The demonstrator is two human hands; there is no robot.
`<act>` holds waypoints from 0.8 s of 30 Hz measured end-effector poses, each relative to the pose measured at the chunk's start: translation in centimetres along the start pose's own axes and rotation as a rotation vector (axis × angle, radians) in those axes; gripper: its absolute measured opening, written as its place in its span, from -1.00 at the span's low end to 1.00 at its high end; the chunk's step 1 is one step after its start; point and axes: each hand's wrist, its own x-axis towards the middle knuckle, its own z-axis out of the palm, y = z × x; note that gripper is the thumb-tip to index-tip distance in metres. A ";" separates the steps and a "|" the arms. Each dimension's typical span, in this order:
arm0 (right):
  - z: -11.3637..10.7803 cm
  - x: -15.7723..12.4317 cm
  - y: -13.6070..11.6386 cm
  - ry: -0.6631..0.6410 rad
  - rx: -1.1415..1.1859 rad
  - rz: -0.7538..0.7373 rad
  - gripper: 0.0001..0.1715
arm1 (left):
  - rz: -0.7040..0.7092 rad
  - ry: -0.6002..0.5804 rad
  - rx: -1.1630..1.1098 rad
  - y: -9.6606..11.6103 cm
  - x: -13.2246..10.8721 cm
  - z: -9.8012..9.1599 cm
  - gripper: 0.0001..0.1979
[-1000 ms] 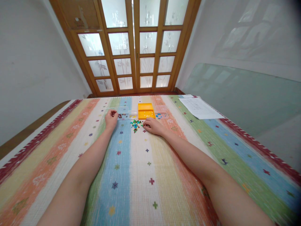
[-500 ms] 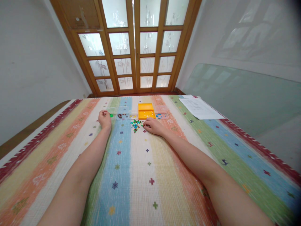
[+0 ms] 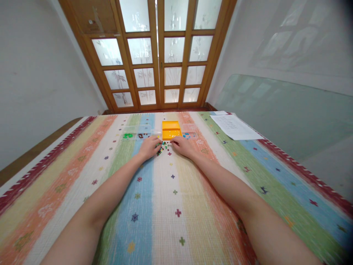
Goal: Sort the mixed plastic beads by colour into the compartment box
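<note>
A small pile of tiny coloured pieces (image 3: 164,146), green, dark and blue among them, lies on the striped cloth between my hands. My left hand (image 3: 149,147) is at its left edge, fingers curled together with the tips at the pieces; whatever they pinch is too small to name. On the opposite side, my right hand (image 3: 182,146) rests with thumb and fingers pinched at the pile, their contents also unclear. Just beyond stands an open orange box (image 3: 171,126) holding small pale pieces. Left of it, clear boxes hold green pieces (image 3: 128,135) and dark red pieces (image 3: 142,135); my left hand partly covers another with yellow pieces.
Right of the orange box, a clear box holds blue pieces (image 3: 188,135). White paper sheets (image 3: 234,127) lie at the table's far right. Behind the table are wooden glass-paned doors (image 3: 160,66), and a glass panel (image 3: 275,106) leans at the right wall.
My left hand has moved right, from beside the green pieces' box to the pile, uncovering that box. My right hand has shifted slightly right, staying by the pile.
</note>
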 end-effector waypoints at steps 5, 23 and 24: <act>0.3 0.1 0.8 0.041 -0.011 0.071 -0.77 | 0.193 -0.167 0.053 2.7 0.0 0.5 -0.71; 0.2 0.1 0.5 0.017 -0.012 0.038 -0.77 | 0.069 -0.028 -0.136 2.0 -0.2 0.6 -0.85; 0.2 0.0 0.4 0.018 -0.011 0.039 -0.77 | 0.025 0.003 -0.171 1.8 -0.2 0.7 -0.86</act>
